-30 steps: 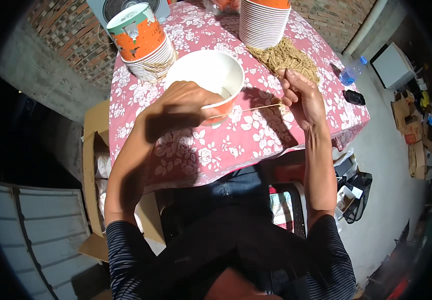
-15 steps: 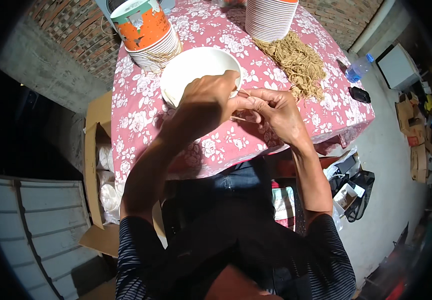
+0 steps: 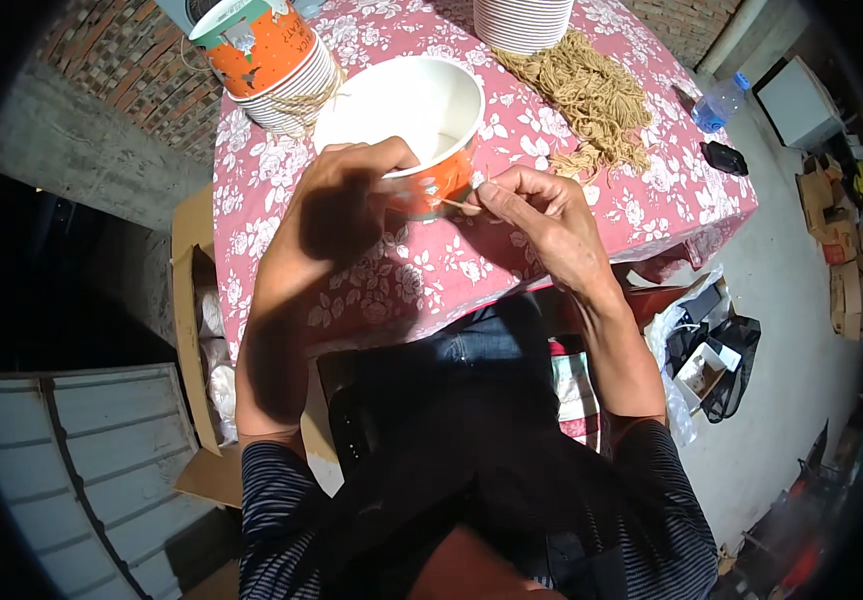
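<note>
A large paper bucket point(image 3: 444, 95), white inside and orange outside, is on the flowered tablecloth in front of me. At its near left side is my left hand point(image 3: 347, 195), in deep shadow, with fingers closed at the rim and wall; the fingertips are partly hidden. My right hand point(image 3: 542, 215) pinches a thin tan cord point(image 3: 460, 205) between thumb and forefinger, just right of the bucket. One stretch of cord runs from that pinch to the orange wall.
Nested paper buckets point(image 3: 257, 50) stand far left with tan cords draped on them. Another white stack point(image 3: 524, 25) stands behind a heap of tan cord point(image 3: 592, 100). A plastic bottle point(image 3: 720, 102) and a small black object point(image 3: 724, 158) are at the table's right edge.
My hands have come apart: the left moved left from the bucket's front, while the right stays near with the cord. More of the bucket's orange wall shows now.
</note>
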Motion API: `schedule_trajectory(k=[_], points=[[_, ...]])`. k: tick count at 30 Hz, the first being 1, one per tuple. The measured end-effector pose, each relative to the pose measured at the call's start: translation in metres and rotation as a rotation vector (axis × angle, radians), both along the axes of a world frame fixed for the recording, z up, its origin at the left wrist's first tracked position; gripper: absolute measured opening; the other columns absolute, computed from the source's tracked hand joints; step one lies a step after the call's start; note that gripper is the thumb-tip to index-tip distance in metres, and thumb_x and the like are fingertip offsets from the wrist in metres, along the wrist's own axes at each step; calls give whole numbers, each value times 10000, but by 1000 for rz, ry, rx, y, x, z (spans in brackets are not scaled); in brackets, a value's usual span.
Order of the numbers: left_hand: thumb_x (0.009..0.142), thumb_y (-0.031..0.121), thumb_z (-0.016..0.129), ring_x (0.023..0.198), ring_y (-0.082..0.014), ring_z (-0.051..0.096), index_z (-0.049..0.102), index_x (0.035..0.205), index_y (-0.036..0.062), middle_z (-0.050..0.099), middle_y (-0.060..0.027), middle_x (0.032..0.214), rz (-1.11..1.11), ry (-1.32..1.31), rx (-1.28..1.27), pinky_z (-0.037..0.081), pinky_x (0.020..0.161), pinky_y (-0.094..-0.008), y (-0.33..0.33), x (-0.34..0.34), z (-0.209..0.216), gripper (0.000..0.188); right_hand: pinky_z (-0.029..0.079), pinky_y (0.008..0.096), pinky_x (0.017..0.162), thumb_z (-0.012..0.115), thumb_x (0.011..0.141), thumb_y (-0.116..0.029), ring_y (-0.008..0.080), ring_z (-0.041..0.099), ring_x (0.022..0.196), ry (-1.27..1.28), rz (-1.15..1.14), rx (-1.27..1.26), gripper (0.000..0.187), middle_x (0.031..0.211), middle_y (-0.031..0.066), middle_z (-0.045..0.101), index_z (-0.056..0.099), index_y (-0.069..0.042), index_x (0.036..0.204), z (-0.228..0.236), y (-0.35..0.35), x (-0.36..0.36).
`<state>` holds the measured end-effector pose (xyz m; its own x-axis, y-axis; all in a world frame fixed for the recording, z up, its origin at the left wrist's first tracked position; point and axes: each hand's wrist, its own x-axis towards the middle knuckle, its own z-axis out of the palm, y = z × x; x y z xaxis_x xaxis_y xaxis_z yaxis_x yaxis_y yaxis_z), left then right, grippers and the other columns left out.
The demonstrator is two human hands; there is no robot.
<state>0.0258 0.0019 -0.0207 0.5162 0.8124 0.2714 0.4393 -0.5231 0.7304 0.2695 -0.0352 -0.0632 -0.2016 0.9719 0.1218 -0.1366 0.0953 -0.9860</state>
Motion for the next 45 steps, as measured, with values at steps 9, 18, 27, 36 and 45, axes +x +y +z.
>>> schedule_trajectory(k=[9,18,27,36,45], points=[[840,-40,680,883,-360,725,682,1033,58,742,-117,916,4,277,359,460,1094,-459,-5,-4,-4,216,539,251,625,681,1012,-161,118,669,656,27,119,-256,235,831,120,755,752,56,959,0,0,-1],[823,-3,711,923,-350,715,705,1043,54,744,-115,950,-23,297,391,465,1090,-437,-5,-6,-7,228,514,247,593,698,983,-137,119,643,599,-25,80,-296,197,768,106,739,740,38,904,2,7,-1],[883,15,693,1020,-302,727,719,1078,61,764,-112,1038,-13,355,382,451,1113,-439,-6,-7,-8,202,540,239,562,679,954,-134,120,663,574,-62,99,-294,203,761,129,747,753,45,892,3,11,1],[945,109,714,968,-294,722,654,1164,87,735,-78,1144,-42,349,391,476,1049,-454,-13,-10,-6,229,536,239,580,673,966,-136,117,656,604,-73,94,-276,208,769,114,739,760,46,917,9,14,1],[1058,128,551,855,-349,733,659,1151,6,734,-176,916,-121,254,256,555,779,-429,1,17,5,188,517,231,585,673,975,-130,95,633,611,-87,106,-256,196,765,92,734,763,38,930,10,10,3]])
